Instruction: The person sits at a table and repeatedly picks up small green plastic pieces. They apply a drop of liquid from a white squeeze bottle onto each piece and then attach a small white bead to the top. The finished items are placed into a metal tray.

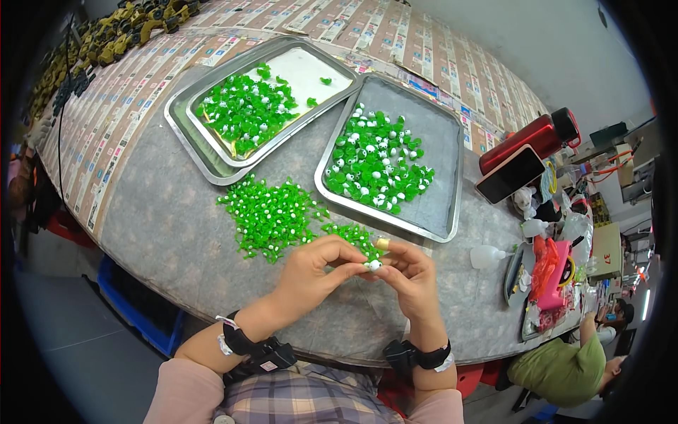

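Observation:
My left hand and my right hand meet over the near part of the table, fingertips pinched together on a small white piece with a dark dot, like a toy eye. Whether a green part is joined to it is hidden by my fingers. A yellowish wrap covers one fingertip of the right hand. Just beyond my hands lies a loose pile of small green pieces with white tips. Farther back, a right-hand metal tray holds green pieces and white dotted balls. The left-hand tray carries a smaller white-lined tray with similar green parts.
To the right stand a red bottle, a phone leaning against it, and a small white squeeze bottle. A pink basket sits among clutter at the table's right edge. Another person in a green shirt is at lower right.

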`<state>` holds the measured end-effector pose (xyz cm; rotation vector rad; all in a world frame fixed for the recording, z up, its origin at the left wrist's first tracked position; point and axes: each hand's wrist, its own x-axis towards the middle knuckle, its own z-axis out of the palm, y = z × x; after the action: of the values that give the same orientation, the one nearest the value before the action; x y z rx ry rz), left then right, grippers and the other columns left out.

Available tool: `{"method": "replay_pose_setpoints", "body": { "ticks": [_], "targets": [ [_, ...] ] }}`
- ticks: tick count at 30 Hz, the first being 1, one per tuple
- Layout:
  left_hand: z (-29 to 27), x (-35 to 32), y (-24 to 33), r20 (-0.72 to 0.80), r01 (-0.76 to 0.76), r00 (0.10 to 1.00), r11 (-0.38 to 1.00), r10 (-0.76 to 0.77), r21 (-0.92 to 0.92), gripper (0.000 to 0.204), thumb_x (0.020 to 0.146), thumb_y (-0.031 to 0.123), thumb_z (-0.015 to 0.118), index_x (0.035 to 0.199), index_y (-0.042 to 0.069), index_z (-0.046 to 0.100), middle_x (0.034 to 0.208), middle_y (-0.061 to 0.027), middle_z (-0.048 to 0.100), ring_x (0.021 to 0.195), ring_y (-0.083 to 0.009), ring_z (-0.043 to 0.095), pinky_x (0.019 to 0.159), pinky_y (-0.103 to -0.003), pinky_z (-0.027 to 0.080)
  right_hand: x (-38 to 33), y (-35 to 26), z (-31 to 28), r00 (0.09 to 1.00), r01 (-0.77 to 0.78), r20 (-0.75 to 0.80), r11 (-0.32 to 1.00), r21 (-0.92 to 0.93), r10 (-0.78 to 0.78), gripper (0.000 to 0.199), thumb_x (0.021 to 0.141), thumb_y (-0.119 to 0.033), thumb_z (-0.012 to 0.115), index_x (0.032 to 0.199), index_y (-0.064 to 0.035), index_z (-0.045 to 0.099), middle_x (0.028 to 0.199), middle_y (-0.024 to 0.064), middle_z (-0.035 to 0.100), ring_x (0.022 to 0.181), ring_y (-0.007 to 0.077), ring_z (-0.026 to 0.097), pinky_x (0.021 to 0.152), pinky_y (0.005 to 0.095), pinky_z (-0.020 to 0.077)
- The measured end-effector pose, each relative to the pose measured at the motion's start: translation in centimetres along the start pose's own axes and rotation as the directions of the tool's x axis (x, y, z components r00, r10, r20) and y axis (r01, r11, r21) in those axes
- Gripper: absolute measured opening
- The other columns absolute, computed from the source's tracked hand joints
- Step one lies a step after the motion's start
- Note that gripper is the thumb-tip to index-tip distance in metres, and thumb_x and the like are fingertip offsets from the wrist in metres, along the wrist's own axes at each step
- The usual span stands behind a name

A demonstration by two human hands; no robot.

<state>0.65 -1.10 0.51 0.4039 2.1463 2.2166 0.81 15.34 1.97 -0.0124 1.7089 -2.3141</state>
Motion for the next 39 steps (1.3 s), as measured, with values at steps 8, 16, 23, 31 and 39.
{"method": "replay_pose_setpoints", "body": {
  "ticks": [8,16,23,31,39],
  "targets": [
    [-0.3,0.1,-0.2,0.084,-0.202,0.979,0.942,0.186,0.268,0.009,0.069,0.007,0.062,0.076,0.003,0.058,0.073,-0.0083,0.056,0.063,-0.0182,0.055,0.055,-0.025,0.043,0.0,0.3,-1.4,0.990,-0.089,0.100,0.988,-0.123,0.101,0.021,0.076,-0.003,0.057,0.096,0.0041,0.055,0.083,0.0112,0.060,0.074,0.0155,0.059,0.066,0.0248,0.0489],
    [-0.7,0.7,-0.1,0.002,0.147,0.989,0.989,-0.147,-0.032,0.006,0.072,0.003,0.060,0.076,0.000,0.057,0.074,-0.0038,0.057,0.065,-0.0105,0.054,0.057,-0.020,0.043,0.5,0.4,-1.1,0.997,-0.052,0.045,0.996,-0.077,0.055,0.019,0.077,-0.005,0.056,0.095,0.0015,0.056,0.082,0.0113,0.060,0.070,0.0143,0.059,0.060,0.0238,0.0480],
    [-7.2,6.0,3.0,-0.527,-0.150,0.824,0.977,0.208,0.150,0.026,0.073,0.010,0.061,0.097,0.004,0.054,0.096,-0.0054,0.053,0.087,-0.0116,0.050,0.076,-0.025,0.040,1.4,-0.3,-2.2,0.936,0.313,0.166,0.514,-0.799,-0.312,0.018,0.071,-0.006,0.059,0.089,-0.0070,0.060,0.080,0.0070,0.058,0.072,0.0160,0.055,0.061,0.0253,0.0447],
    [-2.9,3.0,1.6,-0.123,-0.026,0.992,0.996,0.015,-0.084,0.024,0.075,0.011,0.059,0.097,0.004,0.055,0.097,-0.0049,0.053,0.086,-0.0115,0.052,0.074,-0.024,0.041,1.1,-0.4,-0.7,0.887,0.456,0.434,0.157,-0.876,-0.158,0.015,0.067,-0.015,0.063,0.079,-0.0081,0.061,0.086,0.0076,0.051,0.084,0.0250,0.047,0.072,0.0329,0.0387],
    [0.0,1.0,1.5,0.135,0.250,0.962,0.963,-0.235,-0.104,0.019,0.077,0.015,0.057,0.093,0.004,0.059,0.080,-0.0021,0.060,0.071,-0.0061,0.053,0.060,-0.020,0.042,0.1,-2.3,-5.0,0.970,0.127,0.034,0.382,-0.915,-0.241,0.009,0.069,-0.008,0.059,0.076,-0.0034,0.060,0.071,0.0087,0.057,0.069,0.0234,0.053,0.064,0.0313,0.0417]
  ]
}}
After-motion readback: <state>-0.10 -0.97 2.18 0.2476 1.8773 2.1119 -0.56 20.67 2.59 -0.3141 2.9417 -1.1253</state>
